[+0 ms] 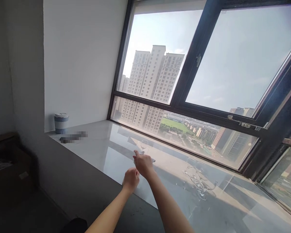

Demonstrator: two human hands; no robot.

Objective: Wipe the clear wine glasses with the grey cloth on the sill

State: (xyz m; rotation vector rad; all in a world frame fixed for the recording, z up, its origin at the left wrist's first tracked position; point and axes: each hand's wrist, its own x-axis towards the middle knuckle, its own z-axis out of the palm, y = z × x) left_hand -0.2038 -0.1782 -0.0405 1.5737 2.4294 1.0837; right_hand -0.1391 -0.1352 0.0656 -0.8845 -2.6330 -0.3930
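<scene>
Just beyond the right hand (pixel 143 164), over the windowsill (pixel 92 142): a clear stemmed glass (pixel 144 145), bowl uppermost; cannot tell whether held by the stem or standing free. Right hand partly curled, one finger stretched toward the glass, with a pale scrap (pixel 153 160), perhaps cloth, poking out past the far side; cannot tell how firm the grip. Left hand (pixel 131 180) curled like a loose fist, close against the right near the sill's front edge; cannot tell what, if anything, lies inside. Judging by the layout, seemingly partway through handling this one glass. Farther right on the sill, near the window (pixel 192 71), a cluster of other clear glasses (pixel 200 183), touched by neither hand; cannot tell whether already finished or still waiting. At the far left end, beside the wall (pixel 80 64), a lidded cup (pixel 61 123), white with blue-grey bands, and in front a dark thing (pixel 74 137) blurred into squares. Outside, tall apartment blocks (pixel 157 74) and a green field (pixel 174 124). No brand, label or writing readable anywhere, cup included.
</scene>
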